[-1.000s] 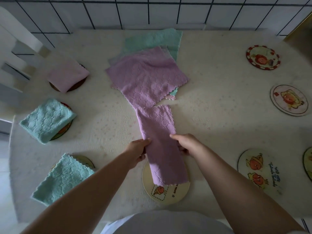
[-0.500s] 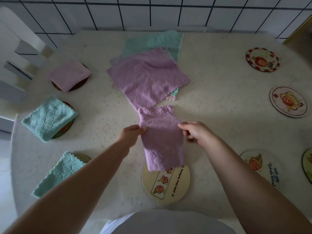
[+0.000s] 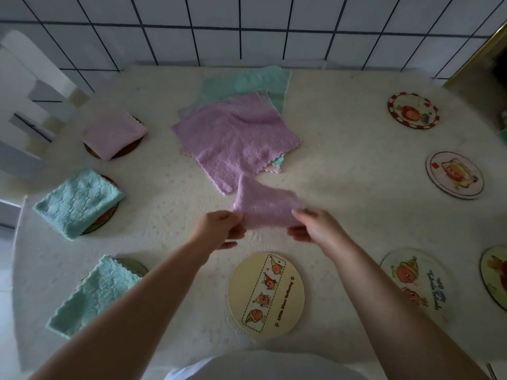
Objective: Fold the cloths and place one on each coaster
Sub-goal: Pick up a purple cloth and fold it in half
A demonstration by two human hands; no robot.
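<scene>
Both hands held one folded purple cloth (image 3: 264, 205) above the middle of the table (image 3: 343, 165): the left hand (image 3: 219, 229) pinched its left edge, the right hand (image 3: 315, 229) gripped its right edge. Three coasters along the left edge each carried a folded cloth: one pink (image 3: 113, 134) and two teal (image 3: 78, 202) (image 3: 94, 294). Five coasters lay bare, one (image 3: 265, 294) at the near edge and four toward the right edge. A stack of unfolded cloths (image 3: 236, 138) lay toward the far edge.
</scene>
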